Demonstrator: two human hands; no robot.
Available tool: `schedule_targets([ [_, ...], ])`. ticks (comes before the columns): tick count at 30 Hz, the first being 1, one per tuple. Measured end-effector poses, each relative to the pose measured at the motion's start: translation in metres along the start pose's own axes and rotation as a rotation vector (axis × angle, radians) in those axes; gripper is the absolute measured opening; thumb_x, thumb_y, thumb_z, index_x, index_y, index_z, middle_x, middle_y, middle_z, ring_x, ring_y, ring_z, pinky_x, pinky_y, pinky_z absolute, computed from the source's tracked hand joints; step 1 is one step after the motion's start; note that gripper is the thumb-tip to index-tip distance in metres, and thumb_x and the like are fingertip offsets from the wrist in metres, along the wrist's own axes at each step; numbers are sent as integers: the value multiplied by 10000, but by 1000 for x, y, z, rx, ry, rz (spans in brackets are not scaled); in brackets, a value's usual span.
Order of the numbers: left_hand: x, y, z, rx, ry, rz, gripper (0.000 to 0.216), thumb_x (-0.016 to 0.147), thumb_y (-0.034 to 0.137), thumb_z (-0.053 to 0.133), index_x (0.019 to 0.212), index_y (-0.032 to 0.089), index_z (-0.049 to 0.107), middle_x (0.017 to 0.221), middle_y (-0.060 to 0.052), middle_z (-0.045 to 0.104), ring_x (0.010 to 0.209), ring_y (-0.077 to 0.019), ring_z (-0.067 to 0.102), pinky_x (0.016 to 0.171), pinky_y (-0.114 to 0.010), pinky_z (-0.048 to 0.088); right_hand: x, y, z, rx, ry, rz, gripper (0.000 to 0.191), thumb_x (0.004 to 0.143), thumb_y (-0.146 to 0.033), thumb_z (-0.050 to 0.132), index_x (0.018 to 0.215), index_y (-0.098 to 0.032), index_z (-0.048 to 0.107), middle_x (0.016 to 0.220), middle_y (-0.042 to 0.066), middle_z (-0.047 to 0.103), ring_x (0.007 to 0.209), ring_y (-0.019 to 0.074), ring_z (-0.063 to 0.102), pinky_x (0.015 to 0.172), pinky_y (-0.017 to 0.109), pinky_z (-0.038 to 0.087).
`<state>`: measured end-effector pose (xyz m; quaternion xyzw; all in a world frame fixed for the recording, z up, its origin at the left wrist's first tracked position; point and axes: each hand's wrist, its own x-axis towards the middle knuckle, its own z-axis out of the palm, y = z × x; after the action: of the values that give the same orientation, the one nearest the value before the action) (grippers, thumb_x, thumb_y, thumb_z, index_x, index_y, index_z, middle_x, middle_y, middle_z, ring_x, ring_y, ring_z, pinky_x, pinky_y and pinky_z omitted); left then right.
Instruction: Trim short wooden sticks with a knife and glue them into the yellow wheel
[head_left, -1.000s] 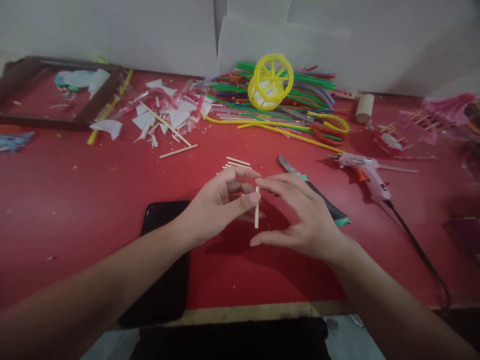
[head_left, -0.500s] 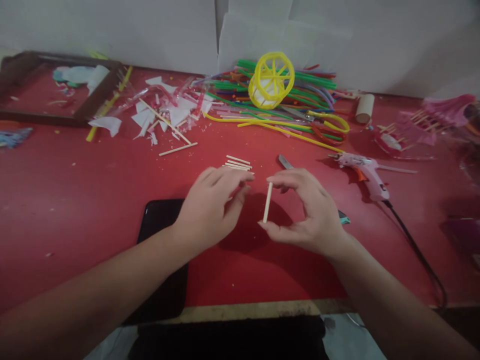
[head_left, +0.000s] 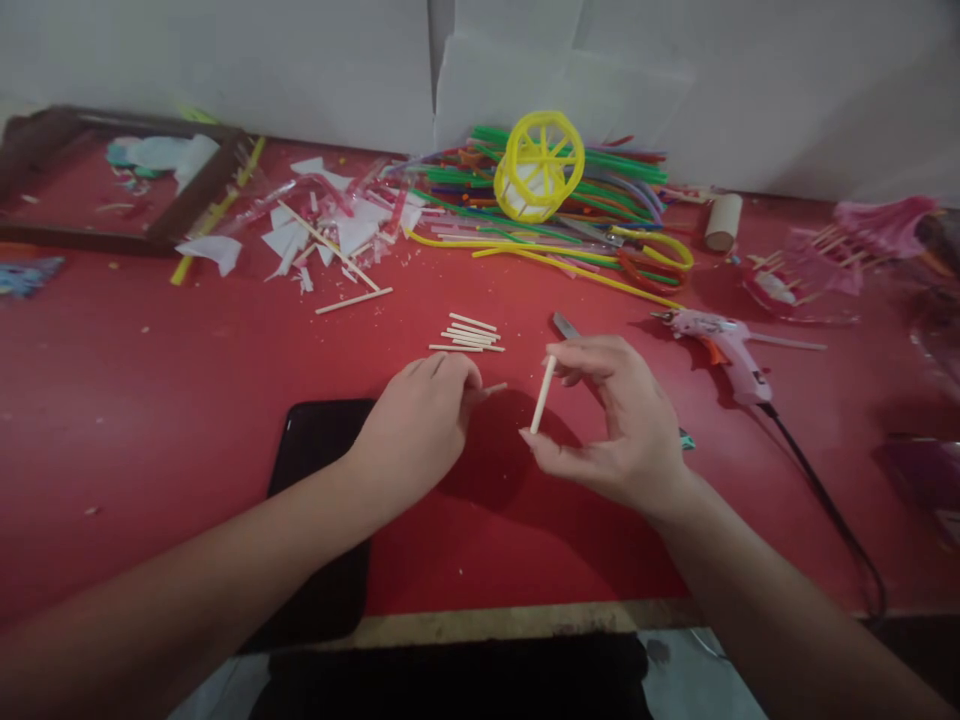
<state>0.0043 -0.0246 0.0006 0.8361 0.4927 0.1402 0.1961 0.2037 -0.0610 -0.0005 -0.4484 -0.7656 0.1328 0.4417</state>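
The right hand's (head_left: 628, 430) fingers hold a pale stick (head_left: 543, 395) by its ends, tilted. The left hand (head_left: 416, 415) has just narrowed its fingers onto a second stick (head_left: 496, 388), occupying both hands; beyond, short sticks (head_left: 471, 337) lie on the red surface (head_left: 187, 400).

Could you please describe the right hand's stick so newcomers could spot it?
Over the red table, find the right hand. It holds a short pale stick by both ends, unlike the protruding stick in the left hand or the piled sticks beyond.
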Motion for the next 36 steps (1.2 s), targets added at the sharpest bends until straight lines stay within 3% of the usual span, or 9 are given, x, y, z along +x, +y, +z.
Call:
schedule_targets([
  [4,3,3,-2,-548,64,10,231,925,142,421,1079,164,592,967,-56,665,849,-161,612,773,-284,472,3,-5,0,-106,5,-41,509,730,-249,758,1182,-206,527,1005,47,630,942,190,618,855,374,546],
  [9,6,6,-3,-1007,-220,-19,168,932,281,511,880,161,617,689,24,570,628,-103,527,629,-218,443,3,-6,3,-126,-15,-29,514,730,-246,741,1191,-222,515,1024,51,652,942,200,629,846,377,547],
  [11,7,5,-3,-1119,-231,-47,145,908,278,574,845,154,614,690,31,573,627,-86,525,625,-200,437,2,-6,3,-106,-60,-22,521,736,-260,734,1205,-234,510,1043,52,657,938,201,632,830,376,550],
  [20,5,5,-2,-1306,-170,-122,159,818,239,723,915,140,644,796,19,649,683,-63,596,663,-173,495,3,-8,2,-55,-91,16,497,747,-265,733,1196,-220,525,1039,36,668,876,151,628,744,283,548],
  [26,5,2,-3,-1466,-319,-182,259,706,180,827,914,160,674,775,29,681,717,-65,636,705,-174,525,2,-7,3,-38,-96,30,525,725,-227,728,1208,-200,526,1045,47,662,873,152,622,799,307,547],
  [36,5,0,-4,-1553,-374,-296,174,672,127,833,778,138,695,690,24,690,634,-64,652,650,-168,549,1,-6,1,-21,-140,52,486,758,-302,735,1203,-234,554,1053,46,665,873,162,638,791,326,558],
])
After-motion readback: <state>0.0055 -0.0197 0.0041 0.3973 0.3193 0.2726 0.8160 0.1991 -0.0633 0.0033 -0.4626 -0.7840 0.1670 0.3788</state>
